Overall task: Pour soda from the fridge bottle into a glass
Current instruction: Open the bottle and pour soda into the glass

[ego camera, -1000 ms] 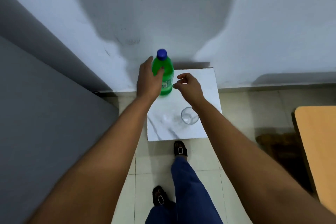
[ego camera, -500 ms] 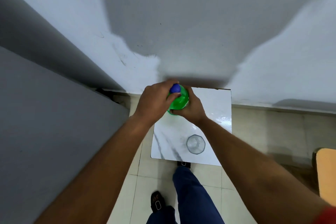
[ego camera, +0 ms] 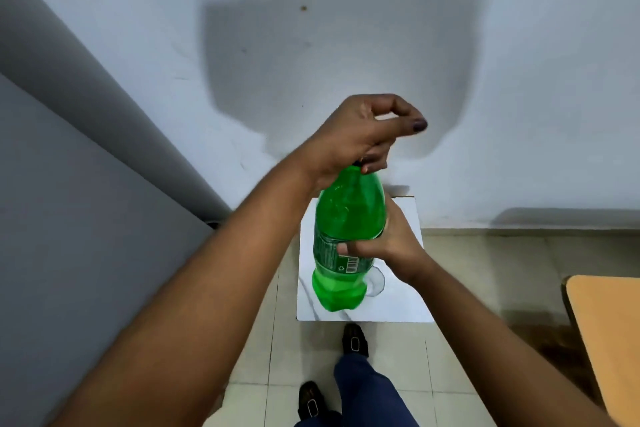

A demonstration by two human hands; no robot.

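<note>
A green plastic soda bottle (ego camera: 348,215) is held up in the air above a small white marble-topped table (ego camera: 398,305). My right hand (ego camera: 391,243) grips its body at the label. My left hand (ego camera: 363,135) is closed over the bottle's top, and the blue cap is hidden under the fingers. A clear empty glass (ego camera: 377,282) stands on the table, mostly hidden behind the bottle's base.
A grey fridge side (ego camera: 69,218) fills the left. A white wall (ego camera: 485,80) rises behind the table. A wooden table edge (ego camera: 609,340) shows at the right. My feet in black shoes (ego camera: 353,340) stand on the tiled floor below.
The bottle has been lifted off the table and raised toward me. My right hand now holds its body and my left hand has closed over the cap.
</note>
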